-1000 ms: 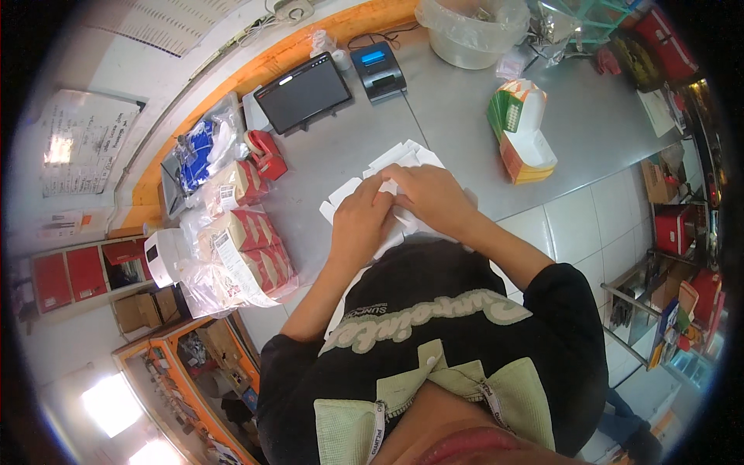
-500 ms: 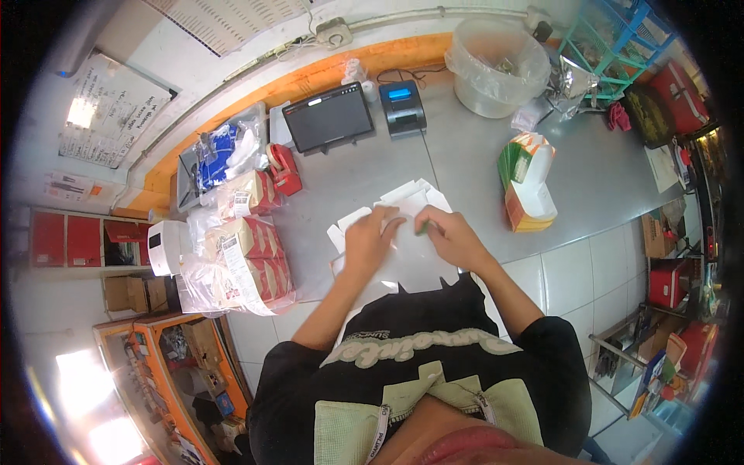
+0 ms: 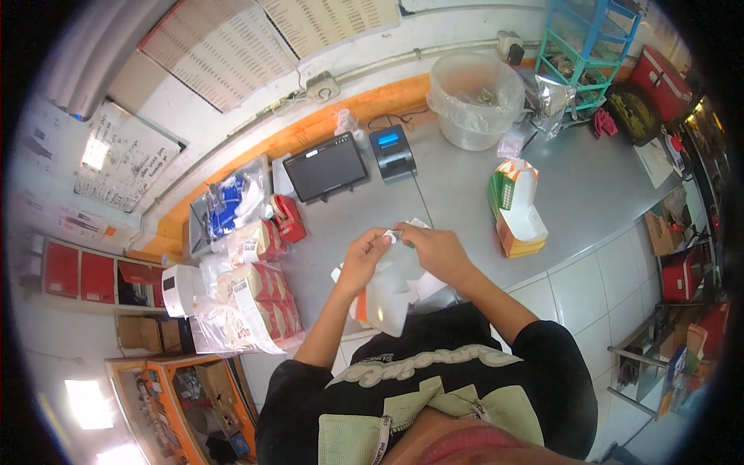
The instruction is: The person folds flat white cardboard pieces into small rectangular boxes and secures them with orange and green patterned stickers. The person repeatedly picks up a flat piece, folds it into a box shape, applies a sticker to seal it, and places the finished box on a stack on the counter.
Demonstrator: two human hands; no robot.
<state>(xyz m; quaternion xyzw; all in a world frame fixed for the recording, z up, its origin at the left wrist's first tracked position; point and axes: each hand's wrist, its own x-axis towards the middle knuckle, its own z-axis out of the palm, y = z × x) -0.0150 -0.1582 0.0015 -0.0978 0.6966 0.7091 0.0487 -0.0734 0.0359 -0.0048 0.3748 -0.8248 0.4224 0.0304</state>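
Over the near part of the counter, a partly folded white food carton (image 3: 386, 298) is between my hands, its side panel raised and a strip of orange showing on its outer face. My left hand (image 3: 366, 260) pinches its far edge from the left, thumb and fingers closed on a white flap. Close beside it, my right hand (image 3: 434, 249) pinches the same far edge, its fingers curled; the fingers partly hide the flap. More white flaps lie beneath and behind my hands. To the right stands a nested stack of folded cartons (image 3: 518, 209), white inside with orange and green outside.
A tablet (image 3: 325, 167) and a small printer (image 3: 392, 153) stand at the back of the steel counter (image 3: 457, 186). A red tape dispenser (image 3: 287, 218) and plastic-wrapped packs (image 3: 260, 302) line the left. A lined clear bucket (image 3: 474, 101) is at the back right.
The carton blank has gone from lying flatter to being bent up, with its side panel standing toward me. Both hands have come together at its far edge. The view has tilted upward.
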